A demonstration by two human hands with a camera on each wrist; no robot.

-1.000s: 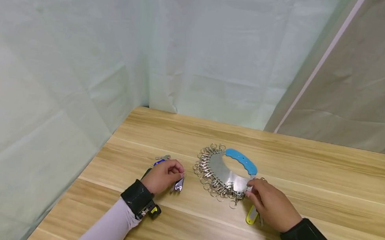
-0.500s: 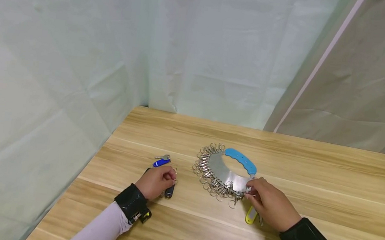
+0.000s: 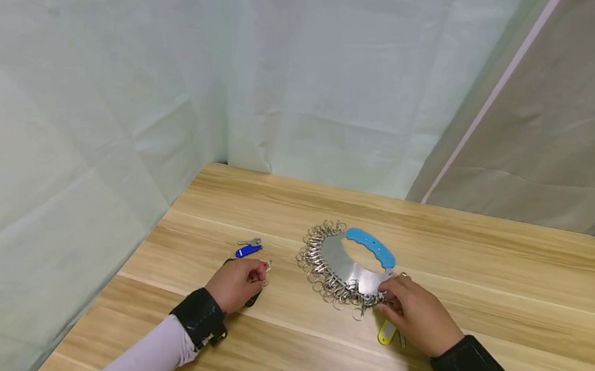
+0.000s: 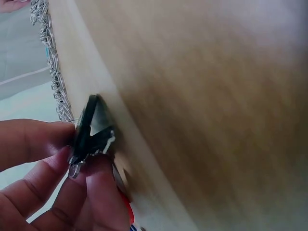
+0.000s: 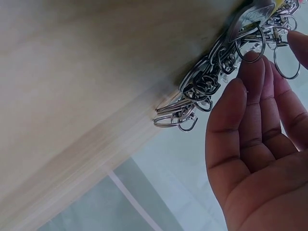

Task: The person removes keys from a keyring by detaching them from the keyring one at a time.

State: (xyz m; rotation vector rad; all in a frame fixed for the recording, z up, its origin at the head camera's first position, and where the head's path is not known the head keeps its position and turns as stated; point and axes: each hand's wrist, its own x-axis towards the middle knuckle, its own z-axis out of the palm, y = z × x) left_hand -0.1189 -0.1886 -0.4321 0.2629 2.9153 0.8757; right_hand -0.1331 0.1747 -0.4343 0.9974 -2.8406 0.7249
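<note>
In the left wrist view my left hand (image 4: 53, 178) pinches a black key tag (image 4: 85, 127) between thumb and fingers, with a serrated key (image 4: 103, 144) beside it. The head view shows this hand (image 3: 233, 284) low over the table, left of a metal key holder (image 3: 346, 264) with a blue handle (image 3: 371, 246) and many clips and rings along its curved edge. My right hand (image 3: 417, 314) is at the holder's lower right end. Its fingertips touch the rings (image 5: 255, 44), with one ring (image 5: 285, 74) between thumb and fingers; I cannot tell whether they grip it.
A blue key tag (image 3: 248, 251) and a key (image 3: 250, 242) lie just beyond my left hand. A yellow key tag (image 3: 387, 331) with a key lies under my right hand. Pale sheeting (image 3: 331, 79) hangs behind the wooden table (image 3: 289, 356).
My left hand has drawn leftward, away from the key holder, carrying the black key tag, which has turned. More of the blue tag shows. My right hand stays at the holder's end.
</note>
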